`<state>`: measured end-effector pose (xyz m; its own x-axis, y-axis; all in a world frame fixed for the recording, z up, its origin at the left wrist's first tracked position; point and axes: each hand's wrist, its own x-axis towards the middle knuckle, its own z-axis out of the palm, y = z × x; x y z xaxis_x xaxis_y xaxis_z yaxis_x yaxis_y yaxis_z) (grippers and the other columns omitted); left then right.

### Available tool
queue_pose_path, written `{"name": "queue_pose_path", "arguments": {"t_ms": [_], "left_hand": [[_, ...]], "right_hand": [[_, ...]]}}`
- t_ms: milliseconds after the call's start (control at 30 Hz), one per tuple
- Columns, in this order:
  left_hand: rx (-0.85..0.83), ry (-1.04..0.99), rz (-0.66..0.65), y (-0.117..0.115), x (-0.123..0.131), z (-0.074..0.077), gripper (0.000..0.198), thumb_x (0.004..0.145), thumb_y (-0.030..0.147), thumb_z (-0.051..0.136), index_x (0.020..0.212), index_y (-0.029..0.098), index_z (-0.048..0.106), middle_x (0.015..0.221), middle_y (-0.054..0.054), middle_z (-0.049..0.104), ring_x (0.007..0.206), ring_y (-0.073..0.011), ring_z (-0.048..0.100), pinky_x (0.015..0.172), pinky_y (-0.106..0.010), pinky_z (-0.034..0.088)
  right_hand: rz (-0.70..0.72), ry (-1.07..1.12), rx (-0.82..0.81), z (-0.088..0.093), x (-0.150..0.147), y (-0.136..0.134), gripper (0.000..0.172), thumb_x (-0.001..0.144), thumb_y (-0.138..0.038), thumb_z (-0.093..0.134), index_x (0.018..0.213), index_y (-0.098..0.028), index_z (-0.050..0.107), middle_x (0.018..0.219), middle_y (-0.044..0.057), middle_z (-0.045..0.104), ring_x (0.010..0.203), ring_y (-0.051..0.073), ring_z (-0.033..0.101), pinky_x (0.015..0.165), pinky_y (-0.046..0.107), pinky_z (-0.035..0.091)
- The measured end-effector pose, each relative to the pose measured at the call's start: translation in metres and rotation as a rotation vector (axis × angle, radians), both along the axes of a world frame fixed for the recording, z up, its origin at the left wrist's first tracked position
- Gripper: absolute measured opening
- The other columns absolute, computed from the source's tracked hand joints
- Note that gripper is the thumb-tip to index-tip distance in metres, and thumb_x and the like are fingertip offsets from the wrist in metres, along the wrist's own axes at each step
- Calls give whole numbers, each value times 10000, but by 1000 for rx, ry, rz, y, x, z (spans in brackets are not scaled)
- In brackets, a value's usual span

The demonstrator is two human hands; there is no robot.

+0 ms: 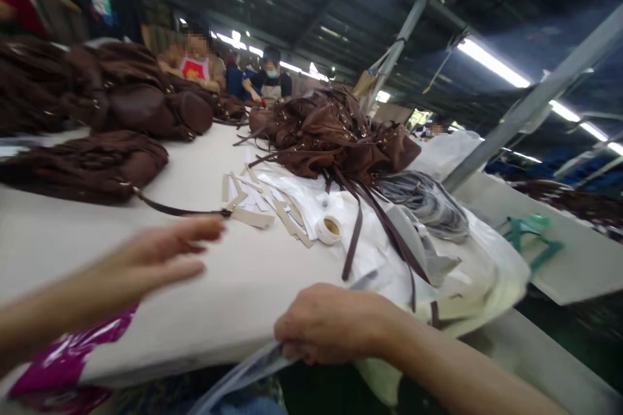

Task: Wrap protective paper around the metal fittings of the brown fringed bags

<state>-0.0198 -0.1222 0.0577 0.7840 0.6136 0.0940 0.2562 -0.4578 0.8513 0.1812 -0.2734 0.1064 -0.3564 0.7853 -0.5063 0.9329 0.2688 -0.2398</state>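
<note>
My left hand (160,256) hovers over the white table (233,285) with its fingers stretched out and nothing in it; it is blurred by motion. The fingertips are close to the end of a brown strap (180,211) that trails from a brown bag (87,165). My right hand (331,324) is closed at the table's near edge, gripping a clear plastic sheet (243,373) that hangs down over the edge.
A heap of brown bags and straps (335,133) lies mid-table, with more bags (121,94) at the far left. Beige paper strips (263,204), a tape roll (329,229) and white plastic bags (467,266) lie between. A magenta bag (63,360) sits bottom left. Other people work at the far end.
</note>
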Motion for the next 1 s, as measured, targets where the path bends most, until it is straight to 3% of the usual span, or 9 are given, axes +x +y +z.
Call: {"name": "queue_pose_path", "arguments": {"t_ms": [133, 200, 300, 400, 467, 533, 700, 833, 1000], "left_hand": [[-308, -66, -114, -37, 12, -20, 683, 692, 330, 669, 1322, 211, 435, 1209, -69, 593, 1041, -229, 588, 870, -328, 506], [-451, -75, -21, -36, 19, -31, 642, 733, 386, 574, 1315, 193, 384, 1144, -106, 607, 843, -206, 649, 621, -274, 539], [-474, 4, 48, -21, 15, -44, 504, 791, 527, 426, 1133, 159, 458, 835, -69, 652, 442, -109, 530, 336, -179, 330], [-425, 71, 120, -5, 5, -58, 477, 790, 603, 360, 920, 158, 474, 560, 1, 574, 313, -60, 324, 310, -176, 189], [-464, 91, 173, 1, 0, -66, 478, 768, 633, 369, 874, 173, 449, 538, 12, 559, 312, -63, 307, 314, -185, 181], [-464, 112, 206, 2, -3, -70, 440, 781, 621, 372, 845, 189, 431, 554, 20, 561, 323, -67, 312, 328, -191, 194], [-163, 225, 209, -12, -3, -65, 241, 878, 382, 337, 776, 204, 464, 576, 3, 573, 463, -128, 481, 478, -221, 368], [127, 390, 107, -22, 6, -64, 269, 755, 230, 500, 1019, 204, 546, 878, -96, 694, 804, -257, 649, 726, -320, 469], [195, 410, -3, -29, 6, -61, 402, 746, 145, 459, 1140, 198, 514, 942, -124, 697, 865, -286, 661, 762, -361, 484]], "right_hand": [[254, -179, 369, -2, -28, 62, 172, 841, -78, 541, 867, -177, 679, 851, 45, 725, 808, 183, 656, 753, 297, 439], [309, -162, 483, -12, -31, 84, 166, 866, -103, 530, 833, -185, 671, 858, 37, 712, 851, 182, 649, 914, 369, 417], [336, -91, 693, -35, -30, 107, 158, 901, -163, 518, 845, -209, 659, 888, 25, 690, 919, 182, 625, 1040, 469, 336], [235, 59, 956, -63, -27, 114, 177, 921, -191, 481, 906, -217, 655, 1171, 83, 629, 1163, 241, 524, 1066, 513, 309], [-17, 211, 1106, -80, -23, 110, 226, 926, -182, 430, 995, -216, 643, 1244, 122, 580, 1193, 269, 497, 1027, 503, 367], [-387, 399, 1043, -93, -13, 103, 241, 932, -236, 397, 963, -198, 633, 1056, 135, 639, 997, 259, 598, 894, 452, 481], [-1248, 995, 179, -104, 15, 92, 490, 925, -565, 310, 909, -142, 558, 751, 95, 637, 589, 180, 635, 516, 299, 534], [-1281, 1150, 173, -96, 20, 102, 489, 871, -615, 423, 932, -142, 530, 767, 72, 633, 654, 170, 661, 591, 283, 556], [-976, 758, 368, -91, 28, 116, 276, 936, -368, 368, 913, -163, 552, 837, 60, 614, 687, 162, 610, 600, 275, 521]]}}
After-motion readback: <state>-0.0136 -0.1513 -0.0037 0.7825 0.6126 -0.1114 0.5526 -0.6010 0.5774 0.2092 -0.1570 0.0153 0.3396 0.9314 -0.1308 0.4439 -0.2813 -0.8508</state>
